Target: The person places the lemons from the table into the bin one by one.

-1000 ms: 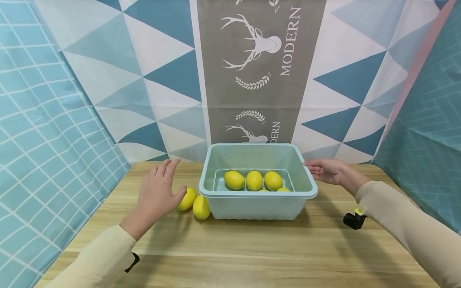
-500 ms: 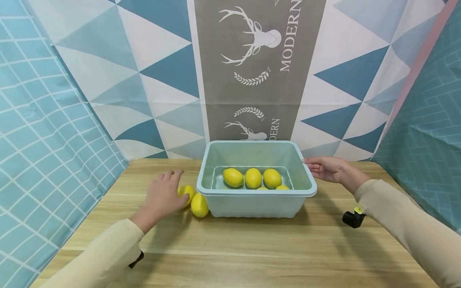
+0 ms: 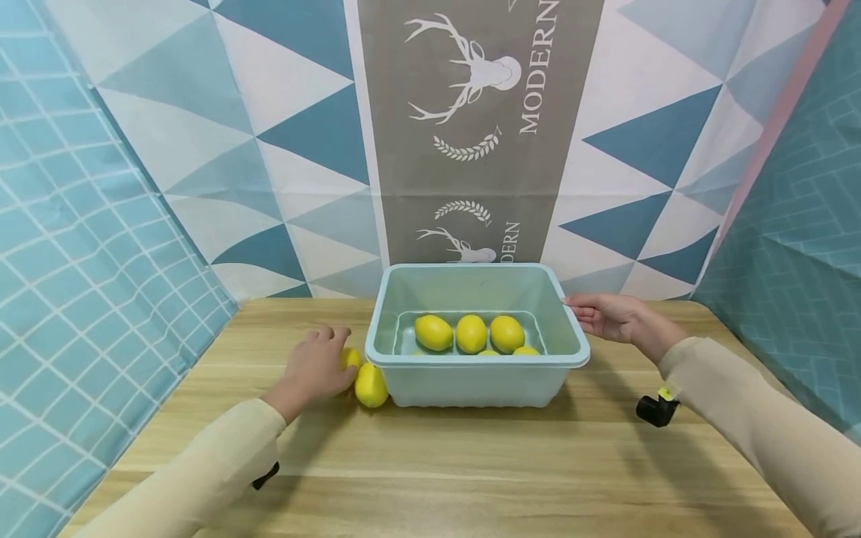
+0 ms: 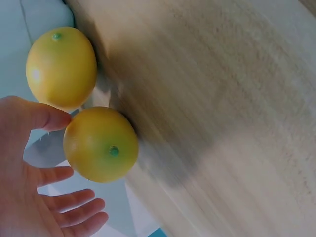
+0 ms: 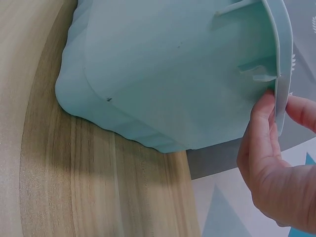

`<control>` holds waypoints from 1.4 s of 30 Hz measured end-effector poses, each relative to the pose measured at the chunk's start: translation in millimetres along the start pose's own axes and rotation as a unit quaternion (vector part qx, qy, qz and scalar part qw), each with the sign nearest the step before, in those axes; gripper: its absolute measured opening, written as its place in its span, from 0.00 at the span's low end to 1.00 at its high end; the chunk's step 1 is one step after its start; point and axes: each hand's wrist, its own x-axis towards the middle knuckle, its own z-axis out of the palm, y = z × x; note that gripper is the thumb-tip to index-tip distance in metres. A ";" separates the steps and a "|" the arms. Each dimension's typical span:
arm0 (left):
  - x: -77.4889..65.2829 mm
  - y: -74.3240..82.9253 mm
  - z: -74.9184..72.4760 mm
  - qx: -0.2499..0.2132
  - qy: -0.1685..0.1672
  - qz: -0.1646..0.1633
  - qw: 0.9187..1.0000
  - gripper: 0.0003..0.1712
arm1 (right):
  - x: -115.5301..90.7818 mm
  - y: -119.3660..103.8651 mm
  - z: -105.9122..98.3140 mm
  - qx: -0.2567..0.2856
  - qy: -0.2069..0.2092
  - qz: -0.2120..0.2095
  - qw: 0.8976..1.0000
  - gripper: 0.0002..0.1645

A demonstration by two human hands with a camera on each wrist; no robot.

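A light green plastic bin (image 3: 480, 385) holds several yellow lemons (image 3: 471, 334). My right hand (image 3: 608, 317) pinches its right rim; in the right wrist view the thumb lies on one side of the rim (image 5: 282, 64) and the fingers on the other. Outside the bin's left wall, two lemons lie side by side on the table. My left hand (image 3: 319, 366) reaches the left lemon (image 4: 101, 144), its thumb tip at the fruit and its fingers spread out beside it. The other lemon (image 3: 371, 385) sits against the bin.
The wooden table (image 3: 430, 471) meets a patterned backdrop (image 3: 323, 187) close behind the bin. Blue tiled sheeting (image 3: 81, 246) borders the left side, and a teal sheet (image 3: 794, 246) the right. A small black device (image 3: 657, 409) hangs at the right sleeve.
My left hand has moved right and lowered onto the left lemon, covering part of it. My right hand keeps its grip on the bin's rim. The head view has shifted slightly.
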 end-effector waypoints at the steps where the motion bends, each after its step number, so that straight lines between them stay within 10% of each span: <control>1: -0.7 0.0 0.3 0.003 -0.003 0.003 1.000 0.34 | 0.1 0.3 0.3 0.000 -0.001 0.000 1.000 0.15; 17: -2.3 -6.8 8.9 0.015 0.014 0.126 0.992 0.32 | -0.3 0.1 -1.8 0.005 -0.006 -0.003 1.000 0.15; 42: 0.4 -10.0 17.0 0.038 -0.004 0.127 0.991 0.31 | 1.5 0.3 -0.9 0.009 -0.005 -0.001 1.000 0.14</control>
